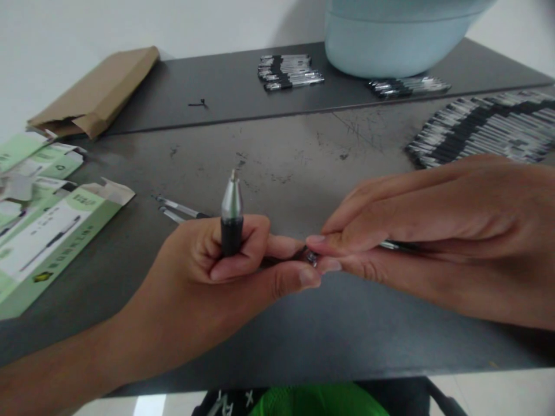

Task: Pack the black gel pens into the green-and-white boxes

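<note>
My left hand (217, 271) is closed around a pen (232, 216) with a black grip and a silver tip that points upward out of the curled finger. Its thumb and forefinger meet my right hand (437, 237) in the middle, where both sets of fingertips pinch a small dark and clear piece (310, 257), mostly hidden by the fingers. A thin shiny rod (392, 245) shows between the fingers of my right hand. Behind the left hand, other pens (180, 208) lie on the table, partly covered by it.
Green printed pen boxes (65, 242) lie at the left, below a brown paper bag (95, 86). Rows of pens (288, 70) lie at the back, with a large fan of pens (489, 127) at the right. A light blue bin (394, 40) stands behind on the dark tabletop (234, 107).
</note>
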Action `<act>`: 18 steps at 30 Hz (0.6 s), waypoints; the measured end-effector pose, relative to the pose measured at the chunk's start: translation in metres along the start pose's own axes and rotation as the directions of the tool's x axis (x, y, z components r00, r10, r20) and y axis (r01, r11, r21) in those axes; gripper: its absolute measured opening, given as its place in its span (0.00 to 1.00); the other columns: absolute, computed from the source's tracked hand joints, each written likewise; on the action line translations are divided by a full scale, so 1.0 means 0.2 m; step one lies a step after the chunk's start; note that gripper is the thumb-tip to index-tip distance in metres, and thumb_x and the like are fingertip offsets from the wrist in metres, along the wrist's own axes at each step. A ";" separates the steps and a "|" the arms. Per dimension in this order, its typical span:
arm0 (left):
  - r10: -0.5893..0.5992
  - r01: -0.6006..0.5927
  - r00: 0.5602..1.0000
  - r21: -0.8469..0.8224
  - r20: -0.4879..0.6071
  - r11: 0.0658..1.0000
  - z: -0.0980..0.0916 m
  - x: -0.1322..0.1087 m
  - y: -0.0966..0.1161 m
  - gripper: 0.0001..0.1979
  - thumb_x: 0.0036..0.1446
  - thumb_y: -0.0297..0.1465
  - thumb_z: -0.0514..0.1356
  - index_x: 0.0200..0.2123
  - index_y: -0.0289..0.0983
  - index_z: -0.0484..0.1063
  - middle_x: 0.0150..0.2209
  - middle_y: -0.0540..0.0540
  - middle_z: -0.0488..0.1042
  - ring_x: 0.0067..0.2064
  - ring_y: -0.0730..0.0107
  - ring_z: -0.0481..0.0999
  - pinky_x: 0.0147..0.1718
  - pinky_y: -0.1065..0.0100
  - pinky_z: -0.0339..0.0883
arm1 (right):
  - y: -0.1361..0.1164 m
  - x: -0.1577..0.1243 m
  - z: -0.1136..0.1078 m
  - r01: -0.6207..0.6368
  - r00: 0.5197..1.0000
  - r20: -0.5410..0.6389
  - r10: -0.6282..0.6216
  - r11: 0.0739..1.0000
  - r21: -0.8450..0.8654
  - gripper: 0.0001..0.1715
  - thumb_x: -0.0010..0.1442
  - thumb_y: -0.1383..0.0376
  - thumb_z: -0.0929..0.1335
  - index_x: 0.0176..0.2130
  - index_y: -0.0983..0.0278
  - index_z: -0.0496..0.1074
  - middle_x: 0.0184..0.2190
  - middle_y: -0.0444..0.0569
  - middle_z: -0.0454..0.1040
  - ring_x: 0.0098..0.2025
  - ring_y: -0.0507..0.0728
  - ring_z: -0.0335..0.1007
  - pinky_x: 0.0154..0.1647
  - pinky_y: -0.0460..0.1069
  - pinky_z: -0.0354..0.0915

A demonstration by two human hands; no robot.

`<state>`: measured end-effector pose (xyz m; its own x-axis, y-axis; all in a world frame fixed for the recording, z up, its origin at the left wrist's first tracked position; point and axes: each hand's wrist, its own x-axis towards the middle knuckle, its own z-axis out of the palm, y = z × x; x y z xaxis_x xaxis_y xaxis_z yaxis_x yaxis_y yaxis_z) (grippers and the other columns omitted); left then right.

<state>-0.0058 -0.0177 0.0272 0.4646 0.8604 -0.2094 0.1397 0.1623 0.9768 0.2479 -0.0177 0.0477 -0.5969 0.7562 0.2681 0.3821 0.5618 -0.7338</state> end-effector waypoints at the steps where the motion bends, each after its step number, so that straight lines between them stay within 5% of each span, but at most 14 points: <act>1: -0.001 0.001 1.000 -0.006 0.008 1.000 0.00 0.00 0.00 0.34 0.58 0.32 0.78 0.18 0.41 0.52 0.35 0.51 0.90 0.39 0.61 0.92 0.38 0.71 0.86 | -0.01 0.01 0.00 -0.027 1.000 0.001 0.027 1.000 0.009 0.11 0.71 0.63 0.74 0.38 0.55 0.89 0.41 0.42 0.89 0.36 0.51 0.85 0.36 0.42 0.76; 4: 0.007 -0.007 0.999 -0.016 0.033 1.000 -0.01 0.00 0.00 0.34 0.60 0.32 0.76 0.18 0.40 0.53 0.33 0.51 0.89 0.39 0.61 0.92 0.38 0.72 0.86 | -0.03 0.03 0.04 -0.137 0.989 -0.053 0.141 0.987 0.086 0.07 0.67 0.56 0.77 0.39 0.53 0.89 0.37 0.45 0.88 0.37 0.57 0.86 0.35 0.47 0.77; 10: 0.031 -0.031 0.999 0.014 -0.008 0.999 -0.02 0.02 -0.01 0.35 0.59 0.33 0.77 0.18 0.40 0.52 0.34 0.50 0.90 0.37 0.62 0.92 0.36 0.72 0.85 | -0.04 0.05 0.12 -0.228 0.951 -0.163 0.262 0.953 0.198 0.15 0.64 0.49 0.78 0.44 0.55 0.90 0.34 0.47 0.87 0.41 0.61 0.86 0.35 0.48 0.78; 18: 0.084 -0.077 0.988 0.056 -0.130 0.995 -0.02 0.03 -0.01 0.37 0.47 0.29 0.83 0.18 0.40 0.52 0.32 0.52 0.89 0.36 0.60 0.91 0.34 0.70 0.85 | -0.02 0.02 0.08 -0.310 0.922 -0.118 0.368 0.887 0.343 0.06 0.60 0.61 0.82 0.40 0.53 0.91 0.31 0.38 0.88 0.32 0.53 0.85 0.31 0.41 0.76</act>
<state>-0.0071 -0.0099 0.0236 0.3574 0.9263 -0.1190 0.1524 0.0679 0.9860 0.2319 -0.0232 0.0418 -0.3266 0.9438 0.0513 0.2819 0.1491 -0.9478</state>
